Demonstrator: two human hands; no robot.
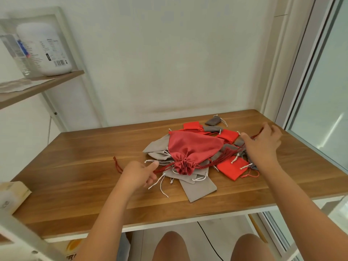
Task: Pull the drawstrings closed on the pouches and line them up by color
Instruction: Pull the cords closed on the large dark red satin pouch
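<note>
1 big dark red pouch [192, 146] lies on top of the pile at mid table [84, 157]. Its neck is gathered tight and points to the near side.

2 dark red drawstrings come out of that neck:
- The left drawstring [163, 168] runs to the left hand [140, 175]. The grip is closed round it, fingers curled and thumb sticking out. Its loose end [117, 164] lies on the table just left of the hand.
- The right drawstring [227, 154] runs across the pile to the right hand [262, 146]. The grip is closed on it at the far fingers, with a bit of cord showing past them.

The hands are well apart, one on each side of the big pouch.

3 small bright red pouches [232, 168]: 1 at the near right with white strings, and 2 at the far side of the pile.

2 dark grey pouches [213, 121] sit at the far edge of the pile, one just beside the other. More dark grey shows under the right hand, count unclear.

At least 4 light grey pouches [200, 187] with white strings lie at the left and near side. They overlap, partly under the big pouch, so the exact count is unclear. All the small pouches lie flat in one heap, not in rows.

1 shelf [37, 85] is at the far left, with 1 white jar [45, 49] on it. 1 pale box [13, 193] sits at the near left table edge.
</note>
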